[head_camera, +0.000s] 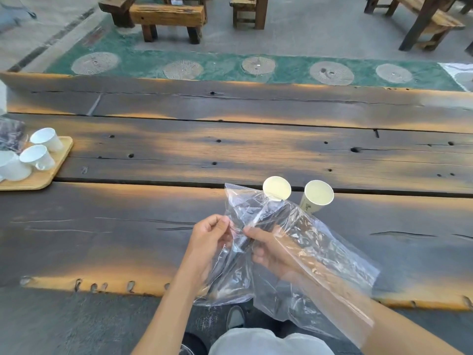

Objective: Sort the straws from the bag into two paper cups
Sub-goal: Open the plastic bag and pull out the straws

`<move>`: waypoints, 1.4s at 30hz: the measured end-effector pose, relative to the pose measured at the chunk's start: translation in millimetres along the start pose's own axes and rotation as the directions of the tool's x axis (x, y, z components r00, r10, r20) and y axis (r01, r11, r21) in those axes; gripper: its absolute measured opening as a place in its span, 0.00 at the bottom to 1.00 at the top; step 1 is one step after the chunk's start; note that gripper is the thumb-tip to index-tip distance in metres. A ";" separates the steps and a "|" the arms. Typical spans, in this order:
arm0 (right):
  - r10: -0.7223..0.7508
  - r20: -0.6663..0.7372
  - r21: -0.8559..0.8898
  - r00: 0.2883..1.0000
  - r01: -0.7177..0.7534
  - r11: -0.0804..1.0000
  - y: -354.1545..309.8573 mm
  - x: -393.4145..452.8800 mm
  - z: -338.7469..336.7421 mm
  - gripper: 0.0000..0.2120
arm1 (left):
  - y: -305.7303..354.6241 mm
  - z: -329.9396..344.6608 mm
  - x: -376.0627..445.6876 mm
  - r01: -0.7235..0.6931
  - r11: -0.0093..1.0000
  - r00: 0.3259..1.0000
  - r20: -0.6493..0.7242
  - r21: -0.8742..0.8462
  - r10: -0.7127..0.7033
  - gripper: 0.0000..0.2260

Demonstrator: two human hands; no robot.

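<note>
A clear plastic bag (320, 254) is held up over the near edge of the table. My left hand (210, 242) pinches the bag's left side from outside. My right hand (271, 249) is inside the bag, with thumb and curled fingers closed around the straws (252, 222), one white and some dark, which point up toward the cups. The plastic blurs the grip. Two pale paper cups stand just behind the bag: the left cup (277, 188), partly covered by the bag's top, and the right cup (319, 196). Both look empty inside.
A wooden tray (60, 160) with white mugs (38, 156) sits at the table's left edge, beside another crumpled plastic bag (11, 133). The dark plank table (230, 147) stretches wide behind the cups. Wooden benches (167, 17) stand on the ground beyond.
</note>
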State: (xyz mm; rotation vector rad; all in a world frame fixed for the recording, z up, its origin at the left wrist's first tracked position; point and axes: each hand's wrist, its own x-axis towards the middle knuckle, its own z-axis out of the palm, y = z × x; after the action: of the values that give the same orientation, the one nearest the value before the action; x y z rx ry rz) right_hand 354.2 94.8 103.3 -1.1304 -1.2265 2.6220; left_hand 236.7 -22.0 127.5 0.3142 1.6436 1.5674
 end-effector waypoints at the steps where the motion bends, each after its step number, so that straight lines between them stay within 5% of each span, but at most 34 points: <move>1: -0.014 0.012 0.007 1.000 0.014 1.000 -3.7 -4.2 0.0 0.11 | 0.9 -0.4 0.4 -0.002 1.000 1.000 -0.004 -0.017 0.002 0.11; 8: 0.003 -0.006 0.035 1.000 -0.002 0.999 -8.5 -11.1 2.9 0.08 | 0.1 -2.8 -0.7 0.014 0.998 0.992 0.121 0.058 -0.021 0.06; 11: -0.008 0.001 0.055 1.000 0.008 0.998 -9.5 -11.6 4.7 0.15 | -1.1 -1.2 -0.7 0.029 0.999 0.997 0.074 0.038 -0.032 0.05; 15: -0.040 0.051 0.025 0.998 0.038 0.999 -15.6 -17.1 5.7 0.02 | -1.5 -1.1 2.3 0.033 0.999 0.999 -0.007 -0.006 -0.033 0.09; 23: -0.033 -0.118 0.002 0.992 0.034 0.999 -32.9 -15.2 8.0 0.08 | 0.1 -17.7 9.5 0.038 0.999 0.985 -0.169 -0.012 -0.040 0.13; 32: 0.005 0.131 -0.116 0.991 0.011 0.993 -23.0 -8.8 30.9 0.06 | -2.7 -11.5 8.3 0.025 0.999 0.985 -0.172 0.040 -0.018 0.15; 37: 0.045 0.107 -0.229 0.993 -0.019 0.973 -22.4 3.9 33.0 0.07 | -13.3 -28.7 15.2 0.020 0.997 0.971 -0.236 -0.070 -0.036 0.14; 42: -0.014 -0.085 -0.365 0.996 -0.018 0.931 -39.0 15.2 11.2 0.09 | -29.8 -62.3 24.8 0.034 0.958 0.913 -0.382 -0.286 -0.147 0.12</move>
State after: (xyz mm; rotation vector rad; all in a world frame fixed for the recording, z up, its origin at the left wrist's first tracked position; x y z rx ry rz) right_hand 326.0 119.2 125.4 -1.2755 -1.7445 2.3753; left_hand 188.3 -55.2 83.6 -0.2464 1.6789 1.8456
